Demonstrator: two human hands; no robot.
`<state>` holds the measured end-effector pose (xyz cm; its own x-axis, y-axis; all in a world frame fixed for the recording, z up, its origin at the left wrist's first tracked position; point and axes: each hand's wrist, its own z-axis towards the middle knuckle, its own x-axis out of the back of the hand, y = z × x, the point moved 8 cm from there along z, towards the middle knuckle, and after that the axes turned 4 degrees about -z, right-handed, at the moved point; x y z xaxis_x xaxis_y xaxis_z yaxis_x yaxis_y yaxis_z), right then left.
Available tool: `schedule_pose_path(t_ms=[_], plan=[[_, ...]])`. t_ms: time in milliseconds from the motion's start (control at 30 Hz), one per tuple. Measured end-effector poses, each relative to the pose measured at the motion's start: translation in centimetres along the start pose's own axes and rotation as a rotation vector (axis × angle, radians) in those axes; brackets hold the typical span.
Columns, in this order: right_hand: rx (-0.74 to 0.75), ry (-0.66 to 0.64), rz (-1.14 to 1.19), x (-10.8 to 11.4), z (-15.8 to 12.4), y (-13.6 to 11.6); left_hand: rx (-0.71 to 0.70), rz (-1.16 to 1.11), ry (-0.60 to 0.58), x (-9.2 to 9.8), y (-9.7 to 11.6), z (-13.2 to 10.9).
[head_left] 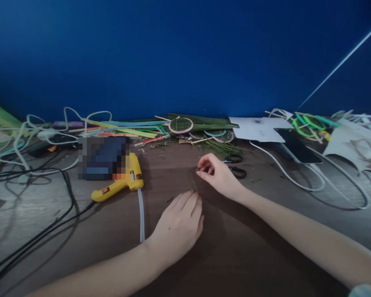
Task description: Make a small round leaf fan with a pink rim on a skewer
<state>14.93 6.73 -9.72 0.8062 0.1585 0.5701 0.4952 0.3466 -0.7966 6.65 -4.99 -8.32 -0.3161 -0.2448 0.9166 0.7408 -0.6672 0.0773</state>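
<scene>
My left hand [182, 218] rests palm down on the dark brown table, its fingers lying side by side and nothing visible in them. To its upper right, my right hand [218, 173] is raised a little, thumb and fingertips pinched together. A tiny dark bit shows at that pinch, too small to name. Just behind the right hand lie scissors with black handles [239, 172], their blades mostly hidden by it. Left of my left hand is a yellow hot glue gun [119, 187], lying on its side with a clear glue stick [141, 218] sticking out of it.
Green leaf strips [204, 121], a round hoop [181, 125], and coloured sticks [126, 128] line the blue wall. A blurred-out dark object [103, 159] touches the glue gun. Black and white cables [69, 185] tangle at left. White paper [258, 128] and a phone [299, 146] lie right.
</scene>
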Motion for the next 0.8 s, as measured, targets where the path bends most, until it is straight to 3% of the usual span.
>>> schedule_pose_path(t_ms=[200,533,667,800], plan=[[-0.029,0.067,0.165,1.3,0.6,0.8,-0.019,-0.004,0.008,0.2,0.1,0.2],[-0.095,-0.027,0.424,0.5,1.2,1.8,-0.009,-0.013,0.005,0.0,-0.2,0.3],[-0.045,-0.023,0.362,0.9,1.0,0.9,-0.005,-0.008,-0.009,0.0,-0.2,0.3],[0.1,0.024,-0.003,1.4,0.9,-0.2,0.001,-0.005,-0.03,-0.1,-0.1,0.2]])
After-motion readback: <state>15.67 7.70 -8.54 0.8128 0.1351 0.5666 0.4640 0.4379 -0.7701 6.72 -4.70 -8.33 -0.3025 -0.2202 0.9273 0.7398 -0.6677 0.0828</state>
